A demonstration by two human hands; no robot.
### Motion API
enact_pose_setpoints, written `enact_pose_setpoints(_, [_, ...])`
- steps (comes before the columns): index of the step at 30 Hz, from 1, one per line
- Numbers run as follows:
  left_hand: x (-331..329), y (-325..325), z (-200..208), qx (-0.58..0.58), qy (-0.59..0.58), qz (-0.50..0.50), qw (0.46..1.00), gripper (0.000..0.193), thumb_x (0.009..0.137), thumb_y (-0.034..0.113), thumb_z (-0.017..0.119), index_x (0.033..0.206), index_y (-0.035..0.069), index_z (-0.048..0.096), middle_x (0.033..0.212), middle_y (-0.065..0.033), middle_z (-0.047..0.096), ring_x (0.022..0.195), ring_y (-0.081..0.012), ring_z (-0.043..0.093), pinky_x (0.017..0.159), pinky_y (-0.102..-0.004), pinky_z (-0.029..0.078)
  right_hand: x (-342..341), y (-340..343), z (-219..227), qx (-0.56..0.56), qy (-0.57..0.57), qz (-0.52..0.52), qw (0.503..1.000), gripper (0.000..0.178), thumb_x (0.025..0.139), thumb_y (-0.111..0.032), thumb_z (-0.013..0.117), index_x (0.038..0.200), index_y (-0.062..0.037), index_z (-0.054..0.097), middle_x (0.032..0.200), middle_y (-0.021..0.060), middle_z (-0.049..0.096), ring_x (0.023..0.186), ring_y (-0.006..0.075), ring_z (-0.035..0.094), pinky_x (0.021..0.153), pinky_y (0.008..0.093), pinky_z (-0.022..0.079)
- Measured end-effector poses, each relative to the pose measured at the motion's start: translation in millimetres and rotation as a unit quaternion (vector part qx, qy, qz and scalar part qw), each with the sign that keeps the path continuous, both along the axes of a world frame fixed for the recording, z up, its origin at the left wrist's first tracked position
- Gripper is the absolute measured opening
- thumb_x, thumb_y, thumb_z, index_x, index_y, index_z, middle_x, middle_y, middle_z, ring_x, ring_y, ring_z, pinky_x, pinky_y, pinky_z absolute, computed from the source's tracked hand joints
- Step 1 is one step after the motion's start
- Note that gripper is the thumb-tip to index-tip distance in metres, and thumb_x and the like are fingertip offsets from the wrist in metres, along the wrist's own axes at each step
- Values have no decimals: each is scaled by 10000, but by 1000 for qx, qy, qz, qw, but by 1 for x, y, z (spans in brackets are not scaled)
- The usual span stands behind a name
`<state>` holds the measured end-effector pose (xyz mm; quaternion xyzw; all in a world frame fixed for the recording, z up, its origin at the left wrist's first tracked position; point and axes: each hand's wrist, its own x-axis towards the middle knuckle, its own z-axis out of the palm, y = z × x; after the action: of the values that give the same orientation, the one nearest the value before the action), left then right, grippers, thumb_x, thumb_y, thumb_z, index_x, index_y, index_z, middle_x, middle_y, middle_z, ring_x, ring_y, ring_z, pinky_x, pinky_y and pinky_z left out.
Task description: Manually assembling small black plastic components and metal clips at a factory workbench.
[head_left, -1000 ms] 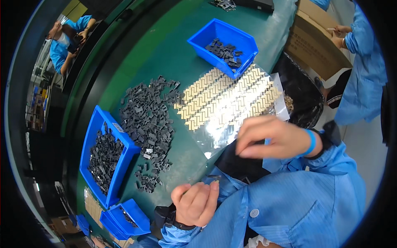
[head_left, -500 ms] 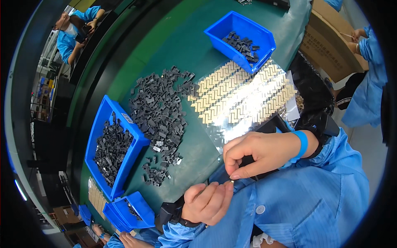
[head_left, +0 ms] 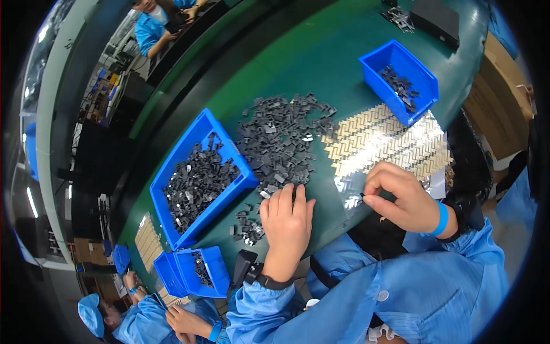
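A loose heap of small dark grey plastic parts (head_left: 281, 137) lies on the green table. At its near edge my left hand (head_left: 286, 221) reaches in palm down, fingers stretched out and the tips touching the parts. My right hand (head_left: 401, 198) is closed in a pinch over the near end of a clear sheet, where a tiny dark part (head_left: 362, 196) shows at the fingertips. Rows of small cream-coloured pieces (head_left: 372, 137) cover the rest of that sheet in a zigzag pattern, with glare across it.
Left of the heap stands a large blue bin (head_left: 197, 229) full of dark parts. A smaller blue bin (head_left: 220, 258) sits nearer me, and another blue bin (head_left: 375, 71) rests at the sheet's far end. A black box (head_left: 435, 23) is at the far right. Co-workers sit nearby.
My hands have come apart: the left went forward to the heap, the right moved up and right over the sheet. The whole view has shifted, so the table appears further right.
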<state>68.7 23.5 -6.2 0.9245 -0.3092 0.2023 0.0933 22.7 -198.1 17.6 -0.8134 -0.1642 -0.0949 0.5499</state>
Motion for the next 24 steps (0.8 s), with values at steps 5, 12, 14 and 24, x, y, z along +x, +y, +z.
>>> enact_pose_setpoints(5, [13, 4, -16, -9, -35, 7, 999, 204, 694, 40, 646, 896, 17, 639, 924, -95, 601, 838, -248, 565, 742, -358, 410, 0, -5, 0, 37, 15, 11, 999, 60, 777, -20, 605, 789, 2, 550, 794, 86, 526, 681, 178, 533, 613, 275, 437])
enact_pose_setpoints(12, [17, 10, -6, -121, -50, 33, 991, 166, 728, -48, 602, 889, -10, 624, 899, -126, 621, 807, -260, 604, 715, -321, 460, -1, -5, -2, 93, 52, 2, 994, 64, 786, -30, 600, 784, 9, 550, 807, 81, 540, 728, 166, 533, 656, 270, 425])
enact_pose_setpoints(14, [14, 4, 8, -252, 35, 33, 967, 148, 766, -77, 583, 906, -48, 621, 911, -141, 626, 825, -227, 624, 749, -275, 479, 0, -6, -5, 107, 32, 10, 994, 65, 786, -19, 602, 799, 17, 550, 821, 83, 540, 726, 160, 532, 643, 267, 433])
enact_pose_setpoints(24, [-51, -25, 28, -723, 596, -71, 342, 212, 857, -3, 524, 1061, -11, 580, 1038, -173, 609, 924, -257, 613, 838, -370, 501, -10, 25, -9, 204, -114, 5, 972, 262, 722, -38, 694, 938, -2, 550, 950, 136, 598, 849, 251, 595, 727, 315, 476])
